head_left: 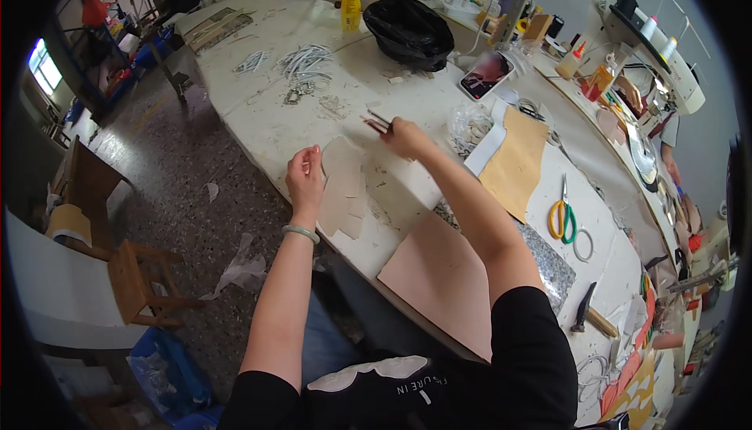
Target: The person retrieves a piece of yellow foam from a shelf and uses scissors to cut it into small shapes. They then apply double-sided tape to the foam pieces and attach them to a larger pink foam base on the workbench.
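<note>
My right hand [406, 139] is closed around a dark two-pronged tool [377, 122] that looks like tweezers. Its tips point left, over the white tabletop [399, 183]. My left hand [305, 179] is by the table's near left edge, its fingers curled together; whatever they may hold is too small to make out. Right beside it lies a set of thin beige cut pieces [342, 191], partly overlapping. Beyond both hands are small scattered scraps [334, 106], a little heap of metal hardware [299, 92] and a bundle of grey-white strips [305, 60].
A black-lined bowl [407, 30], a yellow bottle [350, 5] and a phone [486, 76] stand or lie farther back. Rightward are a tan sheet [513, 164], scissors [562, 215] and a hammer [591, 312]. A pink-beige sheet [439, 277] overhangs the near edge. A wooden stool [149, 277] stands left.
</note>
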{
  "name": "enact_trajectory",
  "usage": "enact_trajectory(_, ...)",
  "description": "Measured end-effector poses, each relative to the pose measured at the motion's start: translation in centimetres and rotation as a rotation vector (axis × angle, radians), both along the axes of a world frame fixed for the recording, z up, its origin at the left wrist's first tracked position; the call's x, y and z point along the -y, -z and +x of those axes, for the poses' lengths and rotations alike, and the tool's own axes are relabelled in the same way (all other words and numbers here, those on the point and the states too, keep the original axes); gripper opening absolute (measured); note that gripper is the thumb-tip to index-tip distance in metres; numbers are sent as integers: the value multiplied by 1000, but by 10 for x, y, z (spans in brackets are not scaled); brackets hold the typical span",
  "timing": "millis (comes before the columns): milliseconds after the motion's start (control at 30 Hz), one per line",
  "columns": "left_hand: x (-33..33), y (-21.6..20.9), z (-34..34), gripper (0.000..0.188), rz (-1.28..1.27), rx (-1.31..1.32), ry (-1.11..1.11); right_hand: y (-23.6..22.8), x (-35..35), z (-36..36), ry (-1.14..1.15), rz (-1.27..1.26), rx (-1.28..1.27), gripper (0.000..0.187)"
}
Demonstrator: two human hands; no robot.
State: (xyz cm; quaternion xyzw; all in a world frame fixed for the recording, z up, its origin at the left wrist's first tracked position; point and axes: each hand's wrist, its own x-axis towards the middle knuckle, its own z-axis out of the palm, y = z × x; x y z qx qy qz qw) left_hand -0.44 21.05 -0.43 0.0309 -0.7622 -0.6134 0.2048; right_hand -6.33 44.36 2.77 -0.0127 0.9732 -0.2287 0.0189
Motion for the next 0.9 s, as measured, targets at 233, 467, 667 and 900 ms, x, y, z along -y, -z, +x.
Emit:
enact_trajectory(233,5,-1,-3,40,-17,32,2,-10,18,-115,140,-423,135,35)
enact_trajectory(467,10,2,0,30,179,15,95,-30,68,-181,269,80,-88,38)
enact_trajectory(667,20,9,9,24,362,87,198,3,109,-182,-239,20,-364,36)
enact_trajectory(900,60,-28,-4,29,716,377,386,10,166,-176,-228,85,-190,39)
